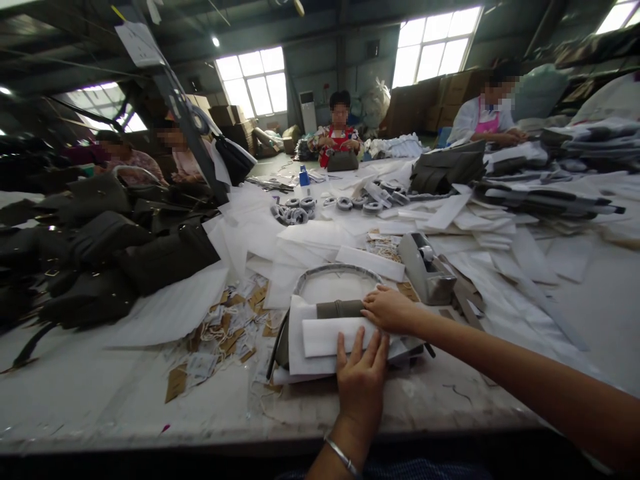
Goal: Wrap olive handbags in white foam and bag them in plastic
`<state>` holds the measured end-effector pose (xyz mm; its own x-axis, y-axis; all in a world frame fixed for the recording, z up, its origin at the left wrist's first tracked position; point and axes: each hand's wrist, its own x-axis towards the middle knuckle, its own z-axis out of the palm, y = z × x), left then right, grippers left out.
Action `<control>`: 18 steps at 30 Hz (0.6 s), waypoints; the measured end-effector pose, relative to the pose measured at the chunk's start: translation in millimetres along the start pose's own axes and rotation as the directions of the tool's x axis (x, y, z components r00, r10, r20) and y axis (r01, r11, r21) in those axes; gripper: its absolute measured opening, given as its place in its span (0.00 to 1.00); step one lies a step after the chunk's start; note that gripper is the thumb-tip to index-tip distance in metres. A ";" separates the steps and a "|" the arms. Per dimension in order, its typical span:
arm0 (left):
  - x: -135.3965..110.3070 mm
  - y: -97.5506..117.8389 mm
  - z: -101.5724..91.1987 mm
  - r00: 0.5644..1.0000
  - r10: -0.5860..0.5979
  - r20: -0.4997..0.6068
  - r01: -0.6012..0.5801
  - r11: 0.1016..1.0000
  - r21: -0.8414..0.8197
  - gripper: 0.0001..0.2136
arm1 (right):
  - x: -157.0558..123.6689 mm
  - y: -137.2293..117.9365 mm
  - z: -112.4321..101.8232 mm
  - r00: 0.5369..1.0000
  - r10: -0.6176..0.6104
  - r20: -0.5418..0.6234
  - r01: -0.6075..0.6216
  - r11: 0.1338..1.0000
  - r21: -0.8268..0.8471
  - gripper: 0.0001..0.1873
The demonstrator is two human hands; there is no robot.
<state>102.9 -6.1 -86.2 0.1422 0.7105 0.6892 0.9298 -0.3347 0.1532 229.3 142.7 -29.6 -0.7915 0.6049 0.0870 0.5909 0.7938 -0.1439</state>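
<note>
A dark olive handbag (pixel 340 309) lies on the worktable (pixel 125 393) in front of me, wrapped partly in white foam sheet (pixel 320 337), with its curved handle (pixel 337 272) arching behind it. My left hand (pixel 361 380), a bangle at the wrist, lies flat with fingers stretched on the folded white sheet. My right hand (pixel 389 309) reaches in from the right. Its fingers are curled onto the edge of the sheet beside the bag's olive strap.
A grey tape dispenser (pixel 426 267) stands just right of the bag. Loose paper tags (pixel 227 330) are scattered to the left. Dark bags (pixel 105 260) are piled at the left, tape rolls (pixel 300 212) further back, stacked sheets at the right. Several people sit at the far side.
</note>
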 end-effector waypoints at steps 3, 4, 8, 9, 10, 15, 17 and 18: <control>-1.5 -0.4 0.4 1.000 0.008 0.006 -0.008 1.000 -0.014 0.16 | -15.4 6.5 -5.7 0.998 -0.066 -0.001 0.066 0.996 0.063 0.14; -1.8 -0.3 -0.4 1.000 0.005 0.015 -0.005 1.000 -0.023 0.16 | -26.6 7.1 -7.0 0.996 -0.079 -0.032 0.082 0.991 0.109 0.15; -1.1 0.2 -6.8 0.994 -0.019 0.110 0.026 0.998 -0.063 0.19 | -96.7 -4.6 -7.1 0.952 0.027 -0.304 0.067 0.953 0.294 0.19; -0.5 0.2 -8.4 0.990 -0.021 0.139 0.031 0.997 -0.071 0.19 | -117.1 -10.5 -5.3 0.932 0.061 -0.356 0.049 0.955 0.292 0.21; 0.1 0.1 -9.9 0.986 -0.023 0.168 0.036 0.996 -0.077 0.19 | -137.1 -16.6 -2.6 0.920 0.074 -0.386 0.036 0.962 0.270 0.22; 2.9 0.8 -14.8 0.966 -0.031 0.258 0.054 0.995 -0.081 0.19 | -203.6 -36.1 23.5 0.970 -0.078 -0.230 0.099 0.991 0.084 0.31; 3.7 1.2 -16.4 0.962 -0.031 0.273 0.054 0.996 -0.074 0.20 | -208.4 -36.0 32.7 0.979 -0.081 -0.187 0.095 0.993 0.068 0.30; 4.0 1.2 -17.1 0.960 -0.030 0.277 0.052 0.996 -0.071 0.20 | -206.7 -34.8 35.1 0.981 -0.077 -0.179 0.091 0.993 0.072 0.29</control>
<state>98.8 -14.2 -71.1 0.2027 0.8640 0.4609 0.9094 -0.3407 0.2386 366.9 -12.2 -77.2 -0.7939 0.5435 0.2728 0.5037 0.8390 -0.2058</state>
